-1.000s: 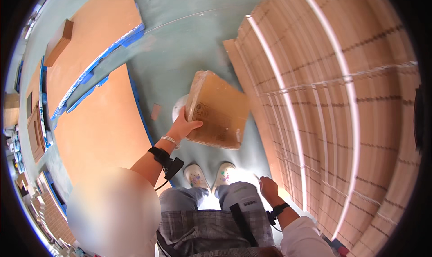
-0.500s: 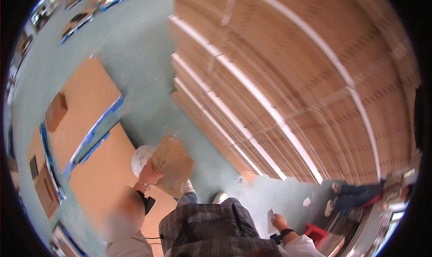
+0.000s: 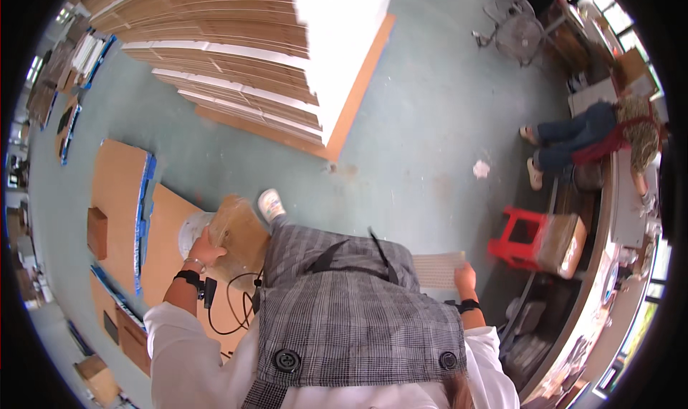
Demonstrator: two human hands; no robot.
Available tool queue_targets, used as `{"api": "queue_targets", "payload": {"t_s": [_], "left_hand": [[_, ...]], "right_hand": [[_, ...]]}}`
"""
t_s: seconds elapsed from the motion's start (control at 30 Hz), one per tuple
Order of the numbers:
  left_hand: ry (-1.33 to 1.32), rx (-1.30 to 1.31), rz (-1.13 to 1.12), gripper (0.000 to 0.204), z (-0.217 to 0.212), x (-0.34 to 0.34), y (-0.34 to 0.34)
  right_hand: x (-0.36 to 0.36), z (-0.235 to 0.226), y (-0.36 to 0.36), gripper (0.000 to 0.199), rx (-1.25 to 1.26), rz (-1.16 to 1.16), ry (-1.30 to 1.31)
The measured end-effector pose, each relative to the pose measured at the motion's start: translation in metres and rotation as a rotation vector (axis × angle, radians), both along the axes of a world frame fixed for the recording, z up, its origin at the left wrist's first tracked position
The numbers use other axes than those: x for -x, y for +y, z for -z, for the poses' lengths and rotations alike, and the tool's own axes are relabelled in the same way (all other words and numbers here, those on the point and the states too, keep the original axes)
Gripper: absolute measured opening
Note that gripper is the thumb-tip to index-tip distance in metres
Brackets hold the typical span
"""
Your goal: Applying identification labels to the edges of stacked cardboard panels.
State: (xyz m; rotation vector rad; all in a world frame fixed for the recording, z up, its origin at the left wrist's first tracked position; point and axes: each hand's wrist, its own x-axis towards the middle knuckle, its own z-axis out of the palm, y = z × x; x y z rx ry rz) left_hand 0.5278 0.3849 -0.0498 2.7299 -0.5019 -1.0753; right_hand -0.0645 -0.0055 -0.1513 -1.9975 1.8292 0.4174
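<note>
My left hand grips the edge of a brown cardboard box held low at my left side, above a flat cardboard sheet on the floor. My right hand holds a pale, flat gridded sheet out to my right. Both wrists wear black bands. My grey checked garment fills the lower middle and hides my legs; one white shoe shows beside the box.
A tall stack of cardboard sheets rises at the upper left. A red stool with a brown box stands to the right. A person sits at the far right by a bench. A fan stands behind.
The view has swung right, so the cardboard stack moved from the right to the upper left. The box stays in my left hand, lower and closer to my body.
</note>
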Motion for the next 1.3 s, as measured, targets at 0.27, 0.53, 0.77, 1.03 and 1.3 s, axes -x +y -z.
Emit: {"api": "queue_targets", "payload": {"t_s": [0.27,0.53,0.77,1.03,1.3], "left_hand": [[0.188,-0.046,0.213,0.1,0.01,0.116,-0.087],[0.292,0.054,0.336,0.092,0.009,0.154,-0.155],[0.24,-0.116,0.551,0.102,0.025,0.155,-0.201],[0.191,-0.231,0.697,0.092,0.046,0.138,-0.308],[0.269,-0.156,0.507,0.102,0.016,0.12,-0.492]], "right_hand": [[0.195,0.005,0.067,0.025,-0.028,0.316,-0.023],[0.195,-0.004,0.043,0.021,0.034,0.335,-0.206],[0.152,-0.009,-0.075,0.019,0.124,0.208,-0.186],[0.106,0.002,-0.263,0.019,0.053,0.158,-0.159],[0.117,-0.012,-0.428,0.018,0.078,0.224,-0.149]]}}
